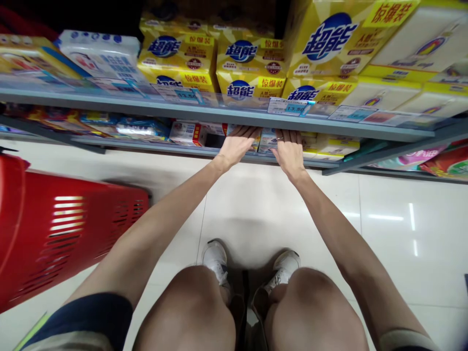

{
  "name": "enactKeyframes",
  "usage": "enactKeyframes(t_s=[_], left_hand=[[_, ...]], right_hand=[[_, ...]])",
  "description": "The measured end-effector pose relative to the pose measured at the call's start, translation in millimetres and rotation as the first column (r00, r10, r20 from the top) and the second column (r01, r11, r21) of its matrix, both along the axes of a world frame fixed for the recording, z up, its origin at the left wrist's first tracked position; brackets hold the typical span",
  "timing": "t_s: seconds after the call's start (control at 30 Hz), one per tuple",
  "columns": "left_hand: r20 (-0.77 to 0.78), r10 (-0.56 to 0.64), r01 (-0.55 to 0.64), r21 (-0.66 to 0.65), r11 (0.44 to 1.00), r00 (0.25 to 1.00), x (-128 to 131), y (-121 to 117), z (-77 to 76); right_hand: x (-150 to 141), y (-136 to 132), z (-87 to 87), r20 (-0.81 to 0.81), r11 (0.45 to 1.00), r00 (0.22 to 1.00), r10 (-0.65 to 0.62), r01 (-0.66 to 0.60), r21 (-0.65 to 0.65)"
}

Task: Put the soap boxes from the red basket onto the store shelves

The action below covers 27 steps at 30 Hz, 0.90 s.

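1. Blue-white packs (267, 139) sit on the lower shelf (199, 150), already rowed near its edge; what remains is unclear.
2. Left hand (236, 146) and right hand (290, 150) lie over packs, fingers straight, close together; grip cannot be told.
3. Red basket (98, 204) stands leftward.

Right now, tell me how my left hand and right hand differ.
The left hand slants toward the picture's right; the right hand points nearly straight up the picture. The right hand wears a ring; none shows on the left hand. Both reach, backs up, to boxes on the lower shelf.
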<state>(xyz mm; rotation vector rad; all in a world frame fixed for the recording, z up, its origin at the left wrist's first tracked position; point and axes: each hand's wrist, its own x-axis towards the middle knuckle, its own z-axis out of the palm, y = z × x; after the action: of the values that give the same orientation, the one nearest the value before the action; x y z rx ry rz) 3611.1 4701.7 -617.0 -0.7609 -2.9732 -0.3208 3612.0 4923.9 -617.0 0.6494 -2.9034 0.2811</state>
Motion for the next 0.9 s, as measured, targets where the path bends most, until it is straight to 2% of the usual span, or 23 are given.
enactKeyframes(t_s=[0.3,0.5,0.53,0.6,0.67,0.7,0.77,0.9], left_hand=[[-0.014,0.004,-0.003,0.046,0.999,1.0,2.1,-2.9,-2.3],[0.002,0.032,-0.032,0.031,0.999,0.999,6.7,6.1,4.6],[0.001,0.045,-0.045,0.017,0.999,0.999,7.7,9.1,7.1],[0.0,0.09,-0.09,0.004,0.996,0.996,8.8,16.2,12.7],[0.006,0.114,-0.114,-0.003,0.993,0.993,7.8,24.3,18.4],[0.011,0.108,-0.108,-0.011,0.994,0.994,6.5,28.5,21.0],[0.02,0.076,-0.075,-0.044,0.996,0.997,2.9,36.7,24.8],[-0.001,0.059,-0.059,-0.138,0.989,0.998,-2.7,48.0,25.2]], right_hand=[[1.1,-2.3,1.7,-0.029,1.0,1.0,-0.005,0.006,0.03],[5.4,4.0,5.1,-0.01,1.0,1.0,0.021,-0.021,0.008],[8.5,7.9,4.8,-0.009,1.0,1.0,-0.004,0.004,-0.003],[16.1,17.2,2.2,-0.02,0.989,0.99,-0.139,0.138,-0.046],[22.5,26.2,-3.0,-0.029,0.953,0.957,-0.287,0.282,-0.114],[24.3,29.7,-6.2,-0.023,0.938,0.947,-0.322,0.315,-0.144],[24.0,34.0,-12.8,0.013,0.936,0.951,-0.31,0.308,-0.172],[14.0,32.1,-22.6,0.066,0.955,0.966,-0.249,0.257,-0.149]])
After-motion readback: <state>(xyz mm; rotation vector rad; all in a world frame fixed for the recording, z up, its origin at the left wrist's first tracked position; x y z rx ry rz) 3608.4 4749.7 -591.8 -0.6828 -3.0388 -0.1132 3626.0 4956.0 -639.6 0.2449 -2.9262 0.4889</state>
